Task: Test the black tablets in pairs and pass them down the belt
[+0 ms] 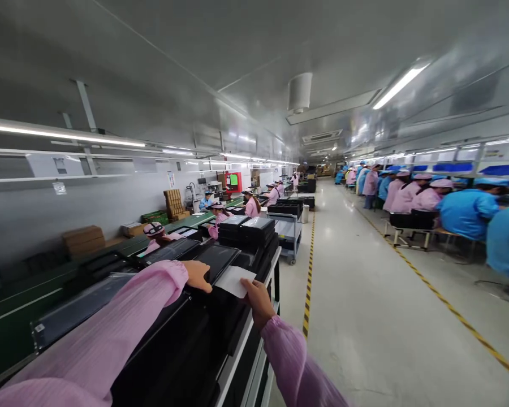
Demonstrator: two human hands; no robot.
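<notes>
Beside a factory aisle [343, 282], the right hand [259, 301] pinches a white sheet [233, 281], best kept flat against creasing, while whether the left hand [198, 275] grips anything is unclear.

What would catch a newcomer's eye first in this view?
Likely the white sheet, bright against the black stack near the middle, in the grip of the right hand. Next, the yellow-and-black floor tape along the aisle, just right of centre. Then the row of workers in pink and blue on the right.
</notes>
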